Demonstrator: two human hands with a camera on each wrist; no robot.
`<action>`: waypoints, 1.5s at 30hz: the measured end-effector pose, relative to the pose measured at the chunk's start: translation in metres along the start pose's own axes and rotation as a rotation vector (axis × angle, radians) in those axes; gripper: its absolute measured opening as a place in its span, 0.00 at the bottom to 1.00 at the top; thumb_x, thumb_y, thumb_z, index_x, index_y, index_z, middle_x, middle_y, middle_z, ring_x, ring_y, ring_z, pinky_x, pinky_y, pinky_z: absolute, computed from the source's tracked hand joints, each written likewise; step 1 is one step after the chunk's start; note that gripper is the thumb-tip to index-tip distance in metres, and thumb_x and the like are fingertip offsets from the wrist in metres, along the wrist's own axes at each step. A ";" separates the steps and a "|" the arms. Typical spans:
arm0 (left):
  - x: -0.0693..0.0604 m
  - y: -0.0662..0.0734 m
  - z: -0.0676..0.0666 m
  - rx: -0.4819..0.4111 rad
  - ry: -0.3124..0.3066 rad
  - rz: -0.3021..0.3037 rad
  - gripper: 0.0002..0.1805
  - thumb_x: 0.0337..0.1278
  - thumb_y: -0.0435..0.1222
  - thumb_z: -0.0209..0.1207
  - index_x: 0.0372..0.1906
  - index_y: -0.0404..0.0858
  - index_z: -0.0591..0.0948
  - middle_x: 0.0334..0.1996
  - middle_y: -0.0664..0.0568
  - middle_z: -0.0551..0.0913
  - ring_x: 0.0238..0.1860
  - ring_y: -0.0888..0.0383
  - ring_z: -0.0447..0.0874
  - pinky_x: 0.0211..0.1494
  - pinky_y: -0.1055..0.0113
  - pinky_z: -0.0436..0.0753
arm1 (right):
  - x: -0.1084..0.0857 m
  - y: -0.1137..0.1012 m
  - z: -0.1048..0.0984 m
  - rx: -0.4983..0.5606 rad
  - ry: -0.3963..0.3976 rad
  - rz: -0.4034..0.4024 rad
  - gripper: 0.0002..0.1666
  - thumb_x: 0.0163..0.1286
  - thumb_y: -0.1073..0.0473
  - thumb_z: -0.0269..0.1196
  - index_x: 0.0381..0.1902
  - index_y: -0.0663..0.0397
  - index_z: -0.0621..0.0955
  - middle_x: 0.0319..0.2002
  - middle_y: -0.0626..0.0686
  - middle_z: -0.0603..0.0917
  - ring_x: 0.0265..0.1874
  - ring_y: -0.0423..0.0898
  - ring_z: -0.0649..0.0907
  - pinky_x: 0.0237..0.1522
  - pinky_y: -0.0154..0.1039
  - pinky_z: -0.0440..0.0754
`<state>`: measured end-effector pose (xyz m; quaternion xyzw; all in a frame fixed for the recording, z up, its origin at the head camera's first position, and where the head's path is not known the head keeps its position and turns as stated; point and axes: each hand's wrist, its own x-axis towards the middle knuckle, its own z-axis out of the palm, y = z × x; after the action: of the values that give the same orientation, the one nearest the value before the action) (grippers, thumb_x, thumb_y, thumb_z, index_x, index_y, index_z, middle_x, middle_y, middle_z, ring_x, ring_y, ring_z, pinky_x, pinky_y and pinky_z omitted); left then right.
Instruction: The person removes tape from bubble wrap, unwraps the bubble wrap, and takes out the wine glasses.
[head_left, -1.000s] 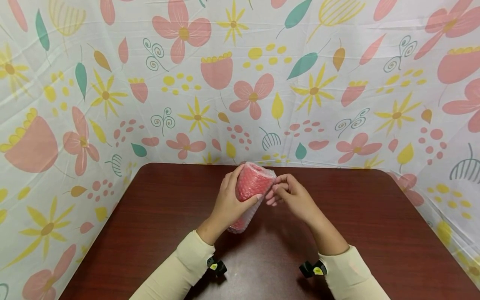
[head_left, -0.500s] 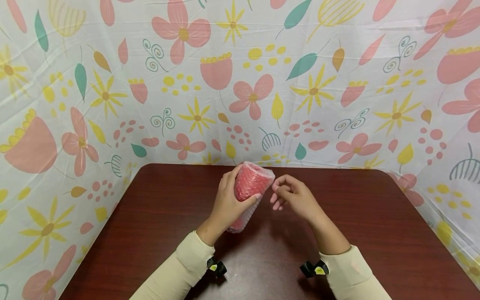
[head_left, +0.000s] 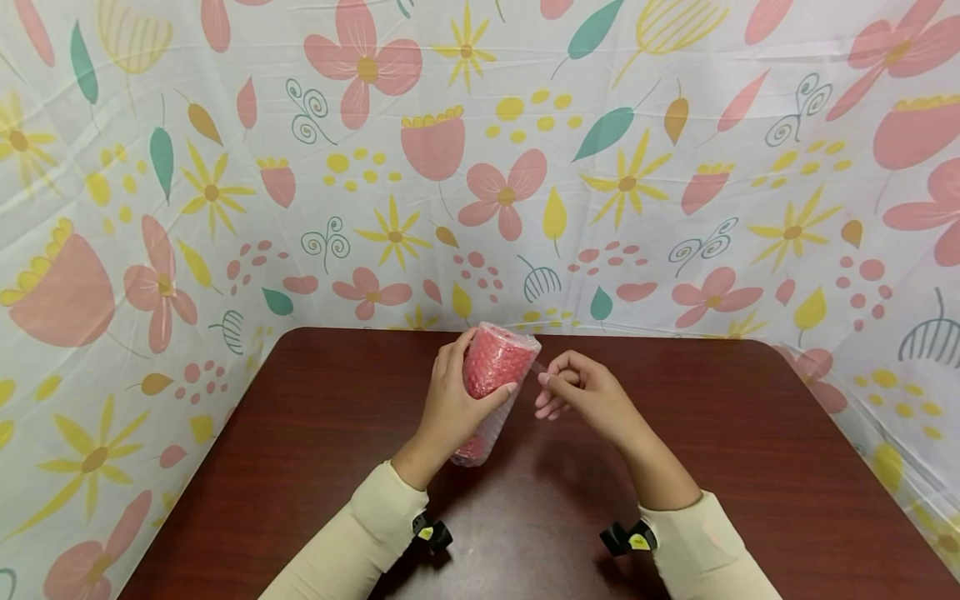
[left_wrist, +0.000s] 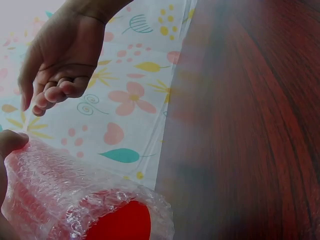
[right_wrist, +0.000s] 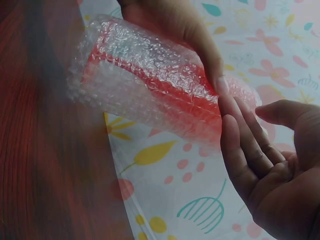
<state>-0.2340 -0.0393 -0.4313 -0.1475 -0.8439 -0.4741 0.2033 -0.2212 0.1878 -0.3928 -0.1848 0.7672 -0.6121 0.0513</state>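
Step in hand, as I judge it: peeling a thin clear strip (left_wrist: 26, 122) from the red bubble-wrapped package (head_left: 491, 367); the package slants over the 12 o'clock half of the worktop (head_left: 337, 408), its upper end leaning to 1 o'clock; whether its lower end touches down, I cannot tell. My left hand (head_left: 452, 400) grasps it from the 8 o'clock side, thumb across the front; my right hand (head_left: 591, 396), just off its 3 o'clock side, appears to pinch the strip, remaining fingers loosely bent; the next move probably calls for a firm left hold and a slow draw toward 3 o'clock; a sharp tug might tear the bubble wrap (right_wrist: 125, 45).

Views compared: head view gives both hands and the slant, but the strip only as a faint line; left wrist view shows it better, between my right fingertips and left thumb, plus a smooth red surface (left_wrist: 125, 222) inside the wrap's gaping end, toward 7 o'clock; right wrist view adds a clear margin of wrap past the red, toward 10 o'clock; no view settles what the contents are.
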 end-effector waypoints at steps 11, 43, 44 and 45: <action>-0.001 0.001 0.001 0.019 0.000 0.047 0.53 0.44 0.49 0.78 0.76 0.52 0.62 0.61 0.46 0.72 0.60 0.50 0.73 0.60 0.49 0.80 | 0.001 0.002 0.001 -0.034 0.011 0.026 0.14 0.78 0.57 0.57 0.45 0.66 0.73 0.33 0.65 0.88 0.30 0.52 0.91 0.36 0.51 0.88; -0.002 0.002 0.002 0.000 -0.057 0.042 0.53 0.44 0.53 0.77 0.76 0.54 0.61 0.60 0.49 0.72 0.58 0.53 0.75 0.58 0.52 0.81 | 0.003 0.003 0.002 0.011 -0.023 0.012 0.15 0.78 0.57 0.57 0.43 0.67 0.72 0.32 0.65 0.88 0.30 0.52 0.91 0.34 0.55 0.88; -0.002 0.003 0.002 -0.015 -0.070 0.031 0.53 0.45 0.54 0.77 0.76 0.54 0.61 0.60 0.50 0.72 0.58 0.53 0.76 0.58 0.53 0.81 | 0.003 0.004 0.002 0.016 -0.024 0.010 0.14 0.78 0.58 0.57 0.44 0.68 0.72 0.32 0.66 0.88 0.30 0.52 0.91 0.34 0.56 0.87; -0.002 0.003 0.002 -0.027 -0.085 0.018 0.53 0.45 0.55 0.76 0.76 0.55 0.61 0.60 0.50 0.71 0.58 0.53 0.77 0.58 0.53 0.81 | 0.003 0.004 0.002 0.021 -0.027 0.009 0.14 0.79 0.59 0.56 0.44 0.69 0.72 0.33 0.67 0.88 0.31 0.52 0.91 0.34 0.56 0.87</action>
<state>-0.2313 -0.0362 -0.4313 -0.1776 -0.8439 -0.4769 0.1696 -0.2245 0.1857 -0.3969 -0.1893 0.7606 -0.6174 0.0663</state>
